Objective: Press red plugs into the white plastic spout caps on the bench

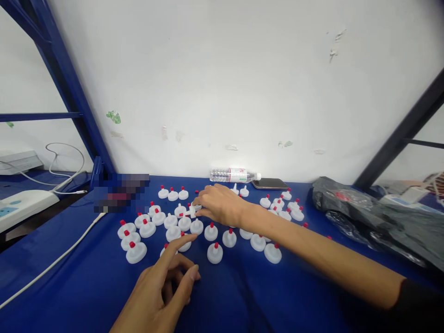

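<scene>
Many round white nozzle caps stand on the blue table, most with small red tips, such as the cap [215, 254] in front. My right hand [220, 203] reaches over the middle of the group, palm down. Its thumb and fingertips close on a tilted white nozzle cap [191, 212], partly hidden by the fingers. Just left of it stand white caps without red tips, one being the bare cap [171, 221]. My left hand [166, 282] hovers nearer to me with nothing in it. Its index finger stretches forward over a red-tipped cap, and the thumb is apart.
Against the wall lie a clear plastic bottle [231, 175] and a dark phone [269, 184]. A grey plastic bag [378, 226] covers the right side. On the left are a white cable [55, 263] and a power strip [24, 203]. Blue posts [65, 78] frame the table [86, 286].
</scene>
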A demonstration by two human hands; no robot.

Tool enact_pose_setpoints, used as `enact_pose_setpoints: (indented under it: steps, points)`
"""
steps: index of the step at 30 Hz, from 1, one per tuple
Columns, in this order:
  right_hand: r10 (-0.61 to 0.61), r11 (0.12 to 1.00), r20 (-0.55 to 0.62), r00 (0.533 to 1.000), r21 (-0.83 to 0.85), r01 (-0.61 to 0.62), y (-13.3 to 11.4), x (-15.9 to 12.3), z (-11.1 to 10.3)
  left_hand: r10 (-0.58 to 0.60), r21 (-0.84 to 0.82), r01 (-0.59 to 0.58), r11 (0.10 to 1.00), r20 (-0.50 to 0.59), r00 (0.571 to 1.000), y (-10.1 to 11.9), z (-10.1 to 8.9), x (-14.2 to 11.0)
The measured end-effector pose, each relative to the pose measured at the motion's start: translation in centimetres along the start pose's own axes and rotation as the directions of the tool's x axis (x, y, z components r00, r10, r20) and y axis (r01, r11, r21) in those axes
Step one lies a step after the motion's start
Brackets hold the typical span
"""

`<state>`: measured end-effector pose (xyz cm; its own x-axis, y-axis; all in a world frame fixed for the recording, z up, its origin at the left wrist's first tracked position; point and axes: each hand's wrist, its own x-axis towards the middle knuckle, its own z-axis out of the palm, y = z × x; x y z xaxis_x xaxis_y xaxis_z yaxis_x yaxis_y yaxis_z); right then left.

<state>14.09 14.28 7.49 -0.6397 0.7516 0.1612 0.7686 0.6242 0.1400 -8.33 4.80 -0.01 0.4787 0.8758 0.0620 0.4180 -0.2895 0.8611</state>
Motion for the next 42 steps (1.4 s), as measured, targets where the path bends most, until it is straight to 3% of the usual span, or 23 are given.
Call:
enact_pose_setpoints:
  steps: [21,27,33,42]
  points:
    - [0.042,0.999,0.0,0.999,0.031,-0.042,1.0,-2.4,0.0,0.022,0.011,-0.022,1.0,0.006,1.0,0.4,-0.2,0.0]
    - [0.081,0.996,-0.021,0.997,0.037,-0.08,1.7,-2.6,-1.7,0.049,-0.018,-0.05,0.999,-0.036,0.998,0.1,0.1,-0.1]
    - [0.074,0.996,-0.033,0.997,0.049,-0.072,1.4,-0.5,-2.8,0.076,0.039,-0.075,0.996,-0.012,0.997,-0.3,0.1,0.3]
    - [-0.076,0.992,0.085,0.993,0.103,0.068,-0.7,3.0,-1.4,0.092,0.1,-0.095,0.99,0.039,0.995,0.1,-0.3,-0.1]
